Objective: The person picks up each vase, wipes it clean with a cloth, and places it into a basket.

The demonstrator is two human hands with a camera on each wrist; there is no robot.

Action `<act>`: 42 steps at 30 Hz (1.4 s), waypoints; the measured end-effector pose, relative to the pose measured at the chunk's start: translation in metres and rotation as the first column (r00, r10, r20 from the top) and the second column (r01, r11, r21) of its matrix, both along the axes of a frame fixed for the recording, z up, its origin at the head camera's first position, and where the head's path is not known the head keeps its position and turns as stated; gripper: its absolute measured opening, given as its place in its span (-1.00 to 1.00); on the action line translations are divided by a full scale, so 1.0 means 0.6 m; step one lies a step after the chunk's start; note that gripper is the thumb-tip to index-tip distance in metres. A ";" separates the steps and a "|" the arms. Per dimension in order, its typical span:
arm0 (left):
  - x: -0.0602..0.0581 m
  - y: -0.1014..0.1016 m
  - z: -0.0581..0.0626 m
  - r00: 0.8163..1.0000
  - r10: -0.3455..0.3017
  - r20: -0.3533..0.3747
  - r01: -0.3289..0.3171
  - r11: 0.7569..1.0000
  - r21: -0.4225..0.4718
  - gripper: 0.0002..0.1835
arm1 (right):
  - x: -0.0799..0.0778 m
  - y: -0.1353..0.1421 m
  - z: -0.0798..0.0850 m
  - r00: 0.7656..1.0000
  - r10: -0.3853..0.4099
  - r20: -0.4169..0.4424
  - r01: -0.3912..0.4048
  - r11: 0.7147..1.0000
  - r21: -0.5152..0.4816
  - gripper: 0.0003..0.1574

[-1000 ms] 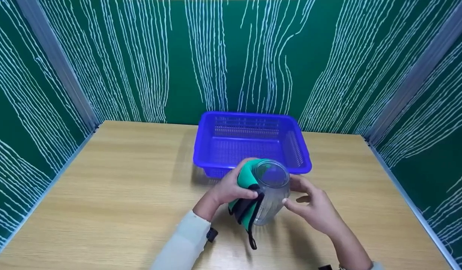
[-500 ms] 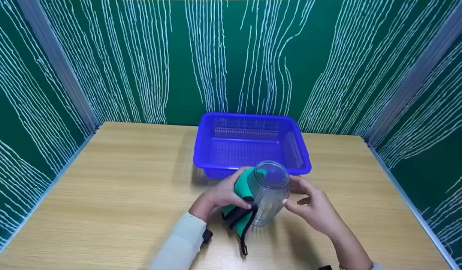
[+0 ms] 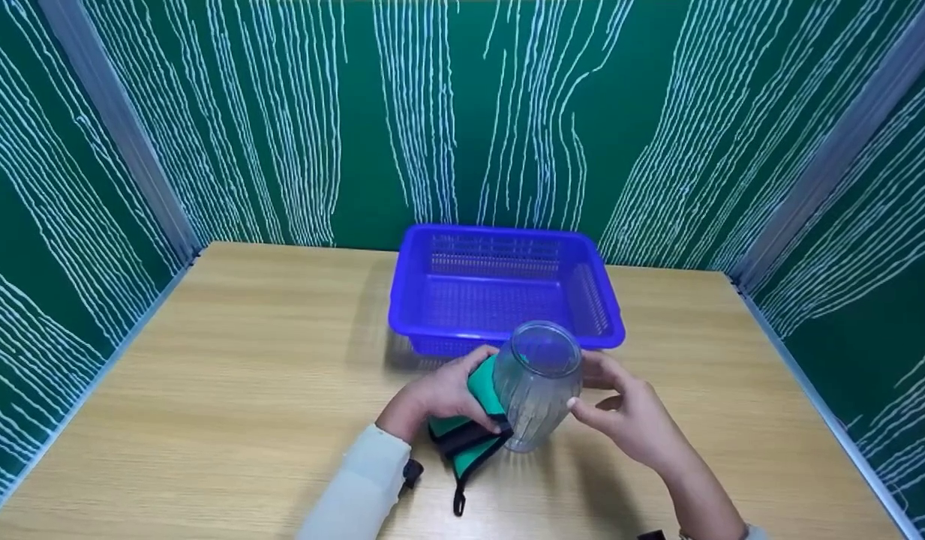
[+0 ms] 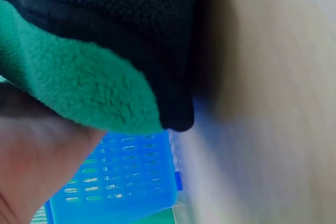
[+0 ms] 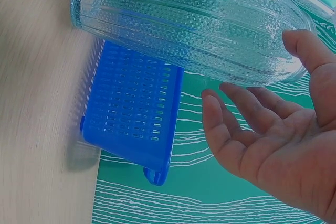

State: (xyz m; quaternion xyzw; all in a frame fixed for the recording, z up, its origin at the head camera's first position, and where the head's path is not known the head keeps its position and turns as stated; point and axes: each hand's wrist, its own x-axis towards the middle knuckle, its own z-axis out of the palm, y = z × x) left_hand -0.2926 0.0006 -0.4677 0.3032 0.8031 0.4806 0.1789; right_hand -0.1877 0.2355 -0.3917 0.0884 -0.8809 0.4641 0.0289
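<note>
A clear, ribbed glass jar (image 3: 541,397) stands near the middle of the table, its round mouth facing up. My left hand (image 3: 451,390) holds a green cloth with black edging (image 3: 483,388) against the jar's left side; a black loop hangs from one corner. Close up in the left wrist view, the fleecy cloth (image 4: 94,80) covers most of the fingers. On the jar's right side, my right hand (image 3: 631,416) steadies it between thumb and fingers. The right wrist view shows the thumb on the textured glass (image 5: 199,24), with the fingers curving beneath.
Directly behind the jar sits a blue plastic basket (image 3: 393,319) with slotted sides. The wooden table (image 3: 267,360) ends at green walls (image 3: 477,112) with white wavy lines at the back and both sides.
My left hand has slid the cloth down along the jar's left side and a little leftward, uncovering the rim. The jar and my right hand stay nearly still.
</note>
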 end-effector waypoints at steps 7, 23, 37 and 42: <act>0.002 0.001 -0.007 0.996 0.002 -0.092 -0.012 0.994 -0.111 -0.06 | -0.010 0.011 -0.019 1.000 0.010 0.004 -0.010 1.000 -0.026 -0.34; 0.004 0.010 -0.015 0.986 0.002 -0.168 -0.041 0.973 -0.228 0.01 | -0.013 0.013 -0.022 1.000 0.016 -0.023 -0.016 1.000 -0.021 -0.34; 0.000 0.000 -0.016 0.985 -0.041 -0.165 0.003 0.975 -0.221 -0.03 | -0.009 0.008 -0.019 0.998 0.004 -0.062 -0.005 1.000 -0.018 -0.32; -0.001 -0.008 -0.011 0.993 -0.021 -0.113 0.002 0.986 -0.167 -0.06 | -0.008 0.004 -0.019 0.989 -0.011 -0.150 0.004 0.999 -0.045 -0.25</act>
